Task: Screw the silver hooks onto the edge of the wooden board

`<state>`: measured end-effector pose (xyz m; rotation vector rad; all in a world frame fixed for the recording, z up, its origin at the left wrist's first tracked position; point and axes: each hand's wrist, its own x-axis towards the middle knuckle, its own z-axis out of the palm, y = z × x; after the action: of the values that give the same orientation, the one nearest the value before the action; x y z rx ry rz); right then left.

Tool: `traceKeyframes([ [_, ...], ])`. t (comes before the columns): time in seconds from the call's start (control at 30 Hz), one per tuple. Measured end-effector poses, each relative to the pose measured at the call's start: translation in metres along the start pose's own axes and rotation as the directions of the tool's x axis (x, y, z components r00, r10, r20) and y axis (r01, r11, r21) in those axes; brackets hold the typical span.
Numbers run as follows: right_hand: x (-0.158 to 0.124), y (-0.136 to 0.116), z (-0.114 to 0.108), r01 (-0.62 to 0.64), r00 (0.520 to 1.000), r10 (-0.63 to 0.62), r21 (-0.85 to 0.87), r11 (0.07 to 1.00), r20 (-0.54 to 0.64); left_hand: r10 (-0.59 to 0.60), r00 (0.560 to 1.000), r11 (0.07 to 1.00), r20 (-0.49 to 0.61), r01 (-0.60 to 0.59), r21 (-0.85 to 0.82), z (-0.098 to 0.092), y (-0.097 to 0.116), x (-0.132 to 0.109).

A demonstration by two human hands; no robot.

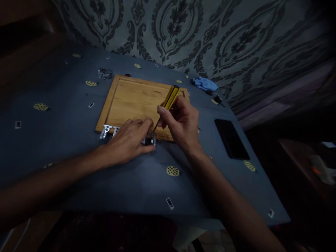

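Note:
A screwdriver with a yellow and black handle [172, 96] is in my right hand [182, 124], closed around it. Its shaft slants down to a metal hinge [153, 141] at the near edge of a wooden panel [133, 96]. My left hand [131, 140] lies over that edge, with thumb and fingers closed about the hinge and partly covering it. To the left of this hand, more metal hinge parts [106, 130] sit on the panel's near left corner. Whether the screwdriver tip sits in a screw is too small to tell.
Another metal hinge [105, 73] lies behind the panel's left side on the blue patterned tablecloth [126, 189]. A blue cloth item [205, 83] and keys [217, 98] are at the back right. A black phone [232, 139] rests on the right. Patterned wallpaper [178, 28] rises behind.

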<state>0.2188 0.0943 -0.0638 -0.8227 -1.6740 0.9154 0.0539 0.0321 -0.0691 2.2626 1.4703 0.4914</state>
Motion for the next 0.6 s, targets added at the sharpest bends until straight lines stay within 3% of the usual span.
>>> traceKeyframes([
  [0.6, 0.0007, 0.0044, -0.0020, -0.016, 0.996, 0.007, 0.108, 0.994, 0.086, 0.048, 0.998, 0.997, -0.048, -0.044, 0.065, 0.0053, -0.0064, -0.0006],
])
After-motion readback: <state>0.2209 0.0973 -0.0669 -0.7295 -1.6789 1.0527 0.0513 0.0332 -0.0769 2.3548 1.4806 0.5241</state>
